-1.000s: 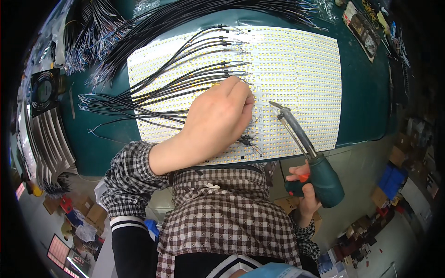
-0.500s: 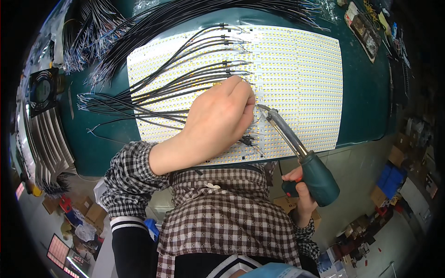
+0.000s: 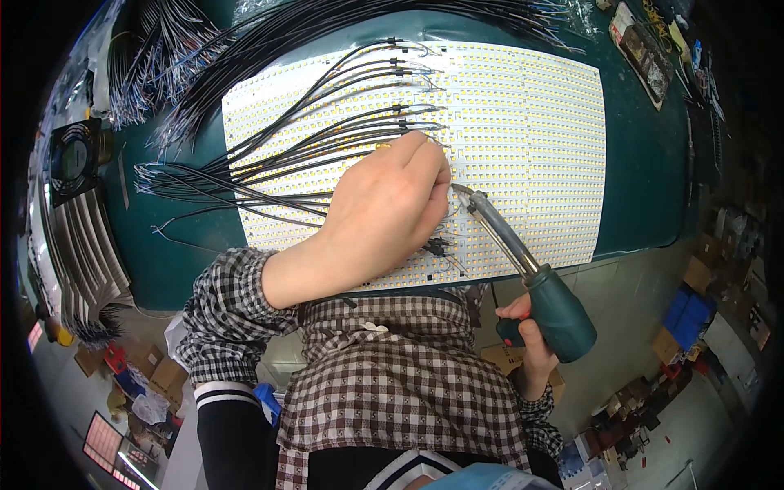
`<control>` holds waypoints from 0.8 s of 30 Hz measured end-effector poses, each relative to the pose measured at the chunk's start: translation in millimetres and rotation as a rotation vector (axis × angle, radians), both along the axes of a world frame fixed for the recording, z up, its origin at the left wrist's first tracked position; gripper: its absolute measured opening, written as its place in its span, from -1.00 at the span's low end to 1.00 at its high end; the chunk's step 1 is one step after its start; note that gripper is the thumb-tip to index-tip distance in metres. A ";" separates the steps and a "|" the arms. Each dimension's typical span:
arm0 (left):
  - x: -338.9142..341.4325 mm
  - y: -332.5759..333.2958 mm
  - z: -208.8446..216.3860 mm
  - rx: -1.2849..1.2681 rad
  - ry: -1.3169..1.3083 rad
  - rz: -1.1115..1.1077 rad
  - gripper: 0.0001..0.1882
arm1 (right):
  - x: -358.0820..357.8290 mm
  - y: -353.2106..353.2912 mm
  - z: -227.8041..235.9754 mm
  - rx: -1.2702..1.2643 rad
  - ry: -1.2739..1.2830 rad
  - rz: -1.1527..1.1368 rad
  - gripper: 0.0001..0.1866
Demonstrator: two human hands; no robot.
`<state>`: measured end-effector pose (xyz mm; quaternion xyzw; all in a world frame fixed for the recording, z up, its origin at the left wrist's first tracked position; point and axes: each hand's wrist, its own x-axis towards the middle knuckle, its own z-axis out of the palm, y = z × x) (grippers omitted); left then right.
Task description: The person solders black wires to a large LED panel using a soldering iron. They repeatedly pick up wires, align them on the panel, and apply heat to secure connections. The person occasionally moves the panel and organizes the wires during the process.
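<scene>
A white LED panel [image 3: 555, 155], with rows of small yellow chips, lies on the green-topped table. Several black cables [image 3: 343, 77] run across its left half, thin wire ends lying near its middle. My left hand [image 3: 392, 192] rests over the cables with thumb and fingers pinched together; what they hold is hidden beneath the hand. My right hand [image 3: 532, 339] grips a soldering gun [image 3: 562, 314] with a dark green body and red trigger area. Its metal tip meets the panel just right of my left fingertips. A dark cluster of cable ends [image 3: 438, 246] sits below my left hand.
Thick bundles of black cables [image 3: 269, 49] lie along the table's far edge. At the left are a black fan [image 3: 75, 162] and a stack of pale strips [image 3: 86, 253]. A worn, stained box [image 3: 641, 53] stands at the far right. Cartons and a blue bin [image 3: 686, 317] are on the floor.
The panel and cables shift very slightly in view. Both hands and the soldering gun keep nearly the same place.
</scene>
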<state>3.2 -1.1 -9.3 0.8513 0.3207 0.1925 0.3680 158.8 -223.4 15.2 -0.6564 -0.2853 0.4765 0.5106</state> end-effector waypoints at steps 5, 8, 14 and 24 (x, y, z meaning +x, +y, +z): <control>0.0 -1.3 0.4 -0.013 -0.002 0.000 -0.90 | 0.9 -1.9 -0.8 0.044 -0.021 -0.010 -0.54; 0.4 -0.6 0.0 -0.009 -0.002 0.002 -0.90 | 1.8 -1.1 0.3 0.041 -0.019 -0.027 -0.48; 0.2 -0.3 -0.2 -0.021 0.004 0.011 -0.90 | -1.3 2.2 0.3 0.032 -0.012 -0.062 -0.46; -27.0 -16.5 22.2 0.170 0.023 -0.042 -0.72 | 3.9 1.2 -1.0 0.097 -0.061 -0.107 -0.50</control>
